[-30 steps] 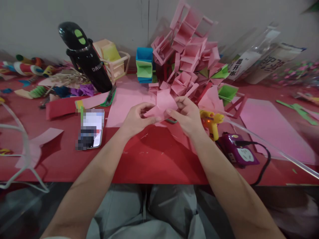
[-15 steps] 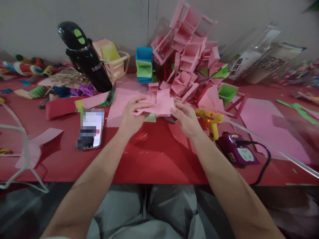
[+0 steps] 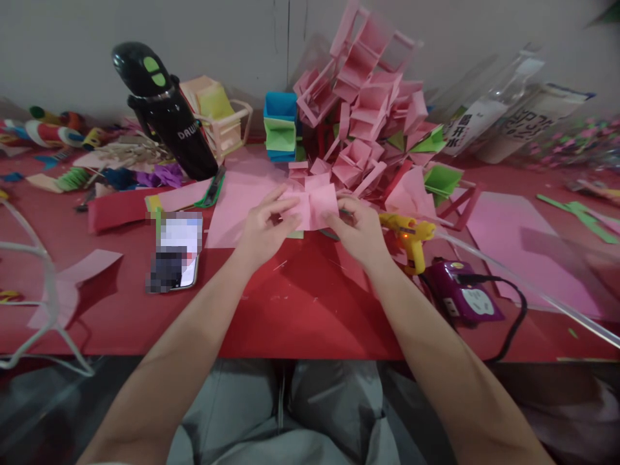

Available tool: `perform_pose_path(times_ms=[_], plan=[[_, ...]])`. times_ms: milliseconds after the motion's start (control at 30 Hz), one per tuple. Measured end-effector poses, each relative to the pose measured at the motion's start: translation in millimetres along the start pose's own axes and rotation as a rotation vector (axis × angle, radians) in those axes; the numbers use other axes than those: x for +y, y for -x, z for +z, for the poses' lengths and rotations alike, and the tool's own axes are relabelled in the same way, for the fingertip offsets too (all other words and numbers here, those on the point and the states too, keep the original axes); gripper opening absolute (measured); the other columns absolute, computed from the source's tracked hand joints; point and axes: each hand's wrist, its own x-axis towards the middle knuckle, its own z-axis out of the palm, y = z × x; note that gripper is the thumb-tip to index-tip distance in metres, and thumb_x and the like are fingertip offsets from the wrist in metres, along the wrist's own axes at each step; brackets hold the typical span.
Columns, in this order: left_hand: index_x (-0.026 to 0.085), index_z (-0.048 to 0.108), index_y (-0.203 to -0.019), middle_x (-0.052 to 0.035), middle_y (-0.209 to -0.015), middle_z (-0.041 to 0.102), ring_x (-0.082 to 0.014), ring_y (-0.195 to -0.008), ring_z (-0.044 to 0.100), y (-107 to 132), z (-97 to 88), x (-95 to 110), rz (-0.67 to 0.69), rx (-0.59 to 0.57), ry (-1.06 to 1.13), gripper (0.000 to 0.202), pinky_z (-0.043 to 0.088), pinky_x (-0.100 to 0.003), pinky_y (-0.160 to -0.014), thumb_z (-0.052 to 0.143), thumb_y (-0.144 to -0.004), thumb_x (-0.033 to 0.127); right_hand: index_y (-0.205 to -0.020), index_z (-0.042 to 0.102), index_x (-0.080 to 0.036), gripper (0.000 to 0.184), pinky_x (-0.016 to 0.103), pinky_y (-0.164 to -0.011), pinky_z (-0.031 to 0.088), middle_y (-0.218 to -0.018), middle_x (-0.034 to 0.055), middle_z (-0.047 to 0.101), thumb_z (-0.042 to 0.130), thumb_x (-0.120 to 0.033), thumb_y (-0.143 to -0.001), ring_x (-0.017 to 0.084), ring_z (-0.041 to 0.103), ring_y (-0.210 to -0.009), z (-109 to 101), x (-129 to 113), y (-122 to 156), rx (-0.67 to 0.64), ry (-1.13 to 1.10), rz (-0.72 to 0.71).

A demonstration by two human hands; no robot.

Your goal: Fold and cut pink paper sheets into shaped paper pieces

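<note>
Both my hands hold a folded pink paper piece (image 3: 314, 205) just above the red table (image 3: 300, 310). My left hand (image 3: 264, 229) pinches its left side with the fingers pressed on top. My right hand (image 3: 361, 229) grips its right edge with curled fingers. Behind the paper rises a tall pile of folded pink paper frames (image 3: 368, 110). A flat pink sheet (image 3: 242, 200) lies under and left of my hands.
A phone (image 3: 177, 252) lies left of my left hand. A yellow glue gun (image 3: 409, 236) and a purple power strip (image 3: 465, 297) sit to the right. A black bottle (image 3: 165, 110), blue and green paper boxes (image 3: 281, 126), a large pink sheet (image 3: 523, 248) and paper scraps crowd the table.
My hands carried the pink piece forward and lower, towards the pile. The paper now looks flatter and more squarely folded than a second ago.
</note>
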Motion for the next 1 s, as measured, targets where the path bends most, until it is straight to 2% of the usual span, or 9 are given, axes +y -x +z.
perform_pose_path(times_ms=[67,133,200,333,400,567,733,867,1000], plan=[[0.017,0.076,-0.103,-0.0147,-0.137,0.063,-0.0309,-0.136,0.052,-2,2.2,-3,0.013,0.060,-0.026,0.029,0.049,-0.043,-0.104,0.072,-0.075,0.020,-0.072,0.062,-0.021,0.017,0.044,-0.095,0.050,-0.109,0.0076,0.069,0.070,-0.032,-0.083,0.025,0.065,-0.106,0,-2,2,0.012,0.066,-0.063],[0.017,0.073,-0.100,-0.0120,-0.120,0.070,-0.0275,-0.124,0.061,-4,3.9,-6,-0.003,0.097,-0.018,0.027,0.054,-0.040,-0.097,0.071,-0.073,0.017,-0.072,0.059,-0.022,0.020,0.045,-0.095,0.050,-0.112,0.0085,0.069,0.072,-0.033,-0.083,0.026,0.065,-0.106,1,-5,3,0.036,0.138,-0.130],[0.018,0.068,-0.100,-0.0082,-0.109,0.072,-0.0230,-0.107,0.067,-4,5.0,-6,-0.032,0.134,-0.005,0.029,0.057,-0.036,-0.087,0.072,-0.071,0.015,-0.073,0.059,-0.022,0.021,0.047,-0.098,0.049,-0.116,0.0089,0.068,0.072,-0.035,-0.085,0.027,0.064,-0.109,2,-8,5,0.053,0.221,-0.213],[0.020,0.055,-0.114,-0.0010,-0.090,0.069,-0.0146,-0.078,0.069,-2,6.8,-3,-0.089,0.144,0.052,0.051,0.058,-0.030,-0.074,0.071,-0.067,0.007,-0.079,0.068,-0.024,0.013,0.055,-0.109,0.039,-0.130,0.0079,0.064,0.069,-0.034,-0.088,0.031,0.056,-0.124,4,-11,7,0.028,0.389,-0.369],[0.020,0.055,-0.116,-0.0008,-0.089,0.070,-0.0147,-0.078,0.070,0,8.0,-2,-0.081,0.108,0.070,0.053,0.058,-0.029,-0.073,0.069,-0.067,0.005,-0.086,0.071,-0.027,0.008,0.057,-0.111,0.037,-0.135,0.0065,0.062,0.069,-0.034,-0.089,0.033,0.051,-0.131,5,-12,9,0.011,0.442,-0.402],[0.017,0.066,-0.101,-0.0058,-0.097,0.073,-0.0188,-0.093,0.071,1,12.0,-4,-0.009,0.003,0.069,0.031,0.057,-0.026,-0.072,0.062,-0.072,0.008,-0.092,0.072,-0.029,0.006,0.058,-0.110,0.039,-0.137,0.0067,0.060,0.068,-0.031,-0.089,0.033,0.047,-0.135,10,-12,12,0.018,0.501,-0.437],[0.016,0.066,-0.096,-0.0060,-0.096,0.072,-0.0190,-0.094,0.070,2,13.7,-2,-0.057,0.032,0.135,0.026,0.057,-0.027,-0.073,0.065,-0.071,0.011,-0.100,0.071,-0.030,0.014,0.057,-0.110,0.039,-0.135,0.0065,0.060,0.065,-0.024,-0.089,0.032,0.047,-0.133,9,-10,11,0.016,0.474,-0.457],[0.018,0.065,-0.100,-0.0044,-0.091,0.069,-0.0176,-0.088,0.068,2,13.1,-1,-0.146,0.025,0.231,0.028,0.058,-0.030,-0.073,0.070,-0.073,0.020,-0.100,0.072,-0.033,0.019,0.058,-0.110,0.038,-0.136,0.0036,0.060,0.065,-0.020,-0.088,0.032,0.047,-0.133,9,-10,11,0.000,0.468,-0.456],[0.018,0.066,-0.104,-0.0025,-0.086,0.067,-0.0146,-0.079,0.066,2,12.7,0,-0.160,0.003,0.277,0.031,0.059,-0.030,-0.072,0.068,-0.073,0.020,-0.098,0.073,-0.033,0.020,0.057,-0.110,0.039,-0.137,0.0024,0.060,0.066,-0.018,-0.086,0.033,0.047,-0.134,9,-11,12,0.013,0.460,-0.478]])
